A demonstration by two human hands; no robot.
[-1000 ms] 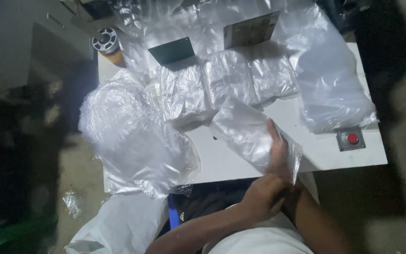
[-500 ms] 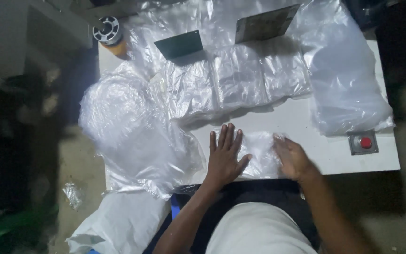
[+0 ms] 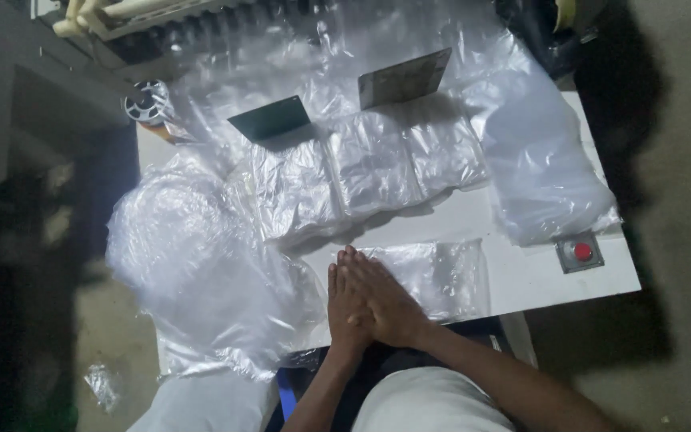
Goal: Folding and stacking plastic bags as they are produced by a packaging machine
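Head view, looking down on a white bench (image 3: pixel 537 280). Both hands lie flat, palms down, fingers together, right hand (image 3: pixel 389 302) overlapping left hand (image 3: pixel 345 308), pressing the near-left part of a clear bag (image 3: pixel 441 276) that lies flat on the bench near its front edge. Neither hand pinches anything; no closed grip, just flat pressure. Behind the bag sits a row of bag stacks (image 3: pixel 361 172), w/ two dark plates (image 3: pixel 269 118) standing at their far side. Loose film (image 3: pixel 201 272) bulges at left; a red button (image 3: pixel 583 251) is at right, well apart from the hands.

Risk, as a guess: film is slick, so the bag could slide or crease under the palms, and trapped air may shift it sideways.

Hard to tell: whether it is one bag or several, and what is inside. Floor at left is dark; the machine at top is cut off.
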